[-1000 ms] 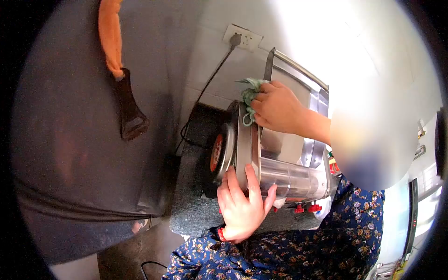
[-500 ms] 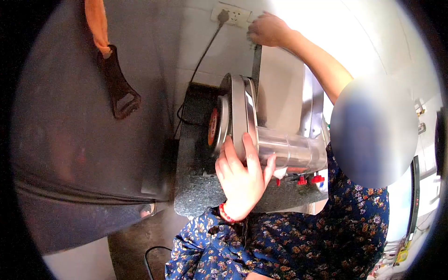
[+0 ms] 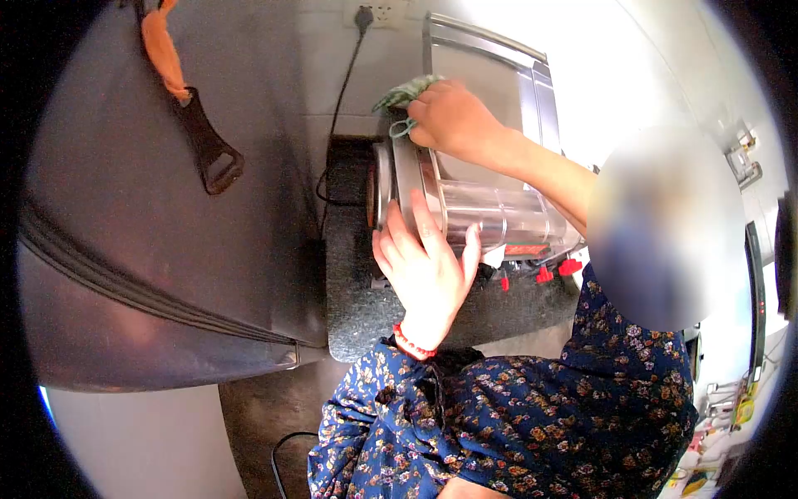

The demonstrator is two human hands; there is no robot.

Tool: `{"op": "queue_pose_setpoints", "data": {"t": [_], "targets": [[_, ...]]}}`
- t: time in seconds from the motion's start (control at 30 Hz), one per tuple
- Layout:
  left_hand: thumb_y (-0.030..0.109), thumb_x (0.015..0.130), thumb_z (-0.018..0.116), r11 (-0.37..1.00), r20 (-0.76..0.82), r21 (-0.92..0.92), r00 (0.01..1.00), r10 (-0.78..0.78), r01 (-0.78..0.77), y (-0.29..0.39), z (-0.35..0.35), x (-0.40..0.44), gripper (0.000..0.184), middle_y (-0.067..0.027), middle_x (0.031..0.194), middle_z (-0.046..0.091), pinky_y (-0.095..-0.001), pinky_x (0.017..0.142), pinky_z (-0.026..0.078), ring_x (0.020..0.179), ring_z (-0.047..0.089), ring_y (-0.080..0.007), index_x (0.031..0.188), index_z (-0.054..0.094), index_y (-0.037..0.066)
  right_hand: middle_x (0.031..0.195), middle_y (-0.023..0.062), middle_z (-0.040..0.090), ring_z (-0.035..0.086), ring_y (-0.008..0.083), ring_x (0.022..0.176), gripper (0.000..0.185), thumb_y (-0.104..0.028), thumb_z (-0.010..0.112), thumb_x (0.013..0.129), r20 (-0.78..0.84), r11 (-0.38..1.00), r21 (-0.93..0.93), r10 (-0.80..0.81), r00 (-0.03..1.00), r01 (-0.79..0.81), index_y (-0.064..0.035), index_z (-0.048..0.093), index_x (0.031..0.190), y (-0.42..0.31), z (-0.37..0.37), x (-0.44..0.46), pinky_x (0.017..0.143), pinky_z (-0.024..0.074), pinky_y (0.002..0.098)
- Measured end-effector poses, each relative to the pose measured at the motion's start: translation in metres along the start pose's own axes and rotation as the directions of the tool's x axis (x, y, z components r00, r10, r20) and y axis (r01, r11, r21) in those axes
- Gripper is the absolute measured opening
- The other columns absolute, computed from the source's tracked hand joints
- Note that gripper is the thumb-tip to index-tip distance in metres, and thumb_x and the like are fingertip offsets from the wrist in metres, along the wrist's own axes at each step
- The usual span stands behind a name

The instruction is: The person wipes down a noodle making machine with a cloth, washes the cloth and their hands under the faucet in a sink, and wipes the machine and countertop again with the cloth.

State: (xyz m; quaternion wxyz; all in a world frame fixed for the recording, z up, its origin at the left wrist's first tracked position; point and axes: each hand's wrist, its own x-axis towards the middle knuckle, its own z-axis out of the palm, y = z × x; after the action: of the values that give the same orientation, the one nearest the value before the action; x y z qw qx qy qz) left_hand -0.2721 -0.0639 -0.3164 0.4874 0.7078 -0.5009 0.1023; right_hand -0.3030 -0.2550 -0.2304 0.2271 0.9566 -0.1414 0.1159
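A stainless steel machine (image 3: 499,195) with a shiny rounded body and red knobs stands in front of me. My left hand (image 3: 426,274), with a red bead bracelet at the wrist, lies on its near left side, fingers spread and thumb apart. Bunched in my right hand (image 3: 457,125) is a green-and-white checked cloth (image 3: 409,93) with a loop hanging from it. That hand is closed over the upper left part of the machine, at the end of its metal housing. Part of the cloth is hidden under the fingers.
The machine rests on a dark speckled stone top (image 3: 357,320). A dark refrigerator (image 3: 208,266) stands close on the left, with a bottle opener (image 3: 212,150) hanging from an orange strap. A black power cord (image 3: 345,100) runs from a wall socket (image 3: 386,12) behind.
My right hand has come down and nearer, from the wall at the machine's far edge to its upper left part. The cloth now shows clearly. My left hand stays on the machine.
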Motion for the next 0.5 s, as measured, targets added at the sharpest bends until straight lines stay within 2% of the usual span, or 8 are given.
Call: {"op": "queue_pose_setpoints", "data": {"t": [0.1,0.2,0.3,0.33,0.37,0.4,0.47,0.5], "targets": [[0.038,0.081,0.061,0.998,-0.015,-0.061,1.000,0.015,-0.016,-0.001,0.004,0.002,0.072,-0.0260,0.122,0.044,-0.0482,0.088,0.038,0.102,0.046,-0.0411,0.132,0.035,-0.005,0.069,0.0141,0.060,0.059,0.0335,0.075,0.026,-0.028,0.054,0.076,-0.053,0.993,0.111,0.037,0.998,-0.031,-0.0026,0.058,0.071,-0.010,-0.009,-0.013,0.073,0.0459,0.0426],[0.025,0.082,0.054,0.992,-0.003,-0.123,1.000,0.022,-0.022,-0.003,0.013,-0.003,0.064,-0.0274,0.122,0.043,-0.0496,0.090,0.037,0.103,0.046,-0.0424,0.132,0.031,-0.008,0.074,0.0149,0.061,0.059,0.0354,0.078,0.027,-0.026,0.054,0.077,0.143,0.942,0.261,0.179,0.973,-0.212,-0.0008,0.054,0.068,-0.027,-0.031,-0.038,0.072,0.0466,0.0435],[0.022,0.080,0.053,0.984,-0.023,-0.177,1.000,-0.005,0.001,-0.008,0.020,-0.029,0.061,-0.0279,0.125,0.042,-0.0509,0.094,0.035,0.104,0.045,-0.0430,0.132,0.036,-0.006,0.083,0.0140,0.062,0.059,0.0338,0.079,0.025,-0.023,0.053,0.082,0.277,0.860,0.435,0.153,0.949,-0.266,0.0007,0.058,0.085,-0.015,-0.035,-0.108,0.072,0.0472,0.0406],[0.019,0.079,0.053,0.984,-0.024,-0.180,1.000,0.005,-0.009,-0.014,0.018,-0.031,0.061,-0.0277,0.125,0.041,-0.0506,0.094,0.035,0.105,0.045,-0.0430,0.131,0.036,-0.006,0.086,0.0118,0.063,0.061,0.0293,0.079,0.025,-0.023,0.051,0.086,0.100,0.791,0.523,0.314,0.944,-0.318,0.0005,0.059,0.089,-0.009,-0.040,-0.129,0.072,0.0483,0.0377],[0.017,0.078,0.054,0.980,-0.020,-0.196,1.000,0.018,-0.021,-0.017,0.019,-0.034,0.060,-0.0286,0.124,0.041,-0.0505,0.094,0.035,0.105,0.045,-0.0429,0.131,0.036,-0.007,0.089,0.0101,0.064,0.062,0.0251,0.080,0.027,-0.023,0.049,0.089,0.043,0.616,0.669,0.527,0.849,-0.417,0.0007,0.060,0.094,0.000,-0.046,-0.154,0.073,0.0488,0.0352],[0.016,0.078,0.054,0.981,-0.021,-0.194,0.999,0.026,-0.030,-0.019,0.022,-0.037,0.060,-0.0300,0.124,0.041,-0.0505,0.093,0.035,0.104,0.045,-0.0429,0.130,0.037,-0.007,0.091,0.0085,0.065,0.063,0.0210,0.081,0.028,-0.023,0.047,0.092,-0.017,0.417,0.815,0.710,0.704,-0.402,0.0009,0.061,0.098,0.008,-0.051,-0.180,0.075,0.0493,0.0326],[0.015,0.078,0.054,0.983,0.010,-0.175,0.999,0.048,-0.045,-0.013,0.008,-0.018,0.059,-0.0323,0.123,0.040,-0.0504,0.092,0.036,0.102,0.046,-0.0428,0.130,0.037,-0.008,0.095,0.0090,0.065,0.063,0.0165,0.084,0.030,-0.022,0.046,0.094,0.092,0.065,0.931,0.911,0.401,-0.360,0.0023,0.060,0.106,0.030,-0.076,-0.204,0.079,0.0490,0.0300],[0.014,0.078,0.054,0.983,0.003,-0.172,0.998,0.066,-0.065,-0.006,0.003,-0.016,0.058,-0.0333,0.123,0.040,-0.0503,0.092,0.036,0.101,0.046,-0.0429,0.129,0.037,-0.008,0.097,0.0105,0.065,0.063,0.0159,0.086,0.032,-0.021,0.046,0.094,0.029,0.096,0.930,0.942,0.334,-0.354,0.0031,0.059,0.109,0.044,-0.085,-0.221,0.080,0.0487,0.0294]]}}
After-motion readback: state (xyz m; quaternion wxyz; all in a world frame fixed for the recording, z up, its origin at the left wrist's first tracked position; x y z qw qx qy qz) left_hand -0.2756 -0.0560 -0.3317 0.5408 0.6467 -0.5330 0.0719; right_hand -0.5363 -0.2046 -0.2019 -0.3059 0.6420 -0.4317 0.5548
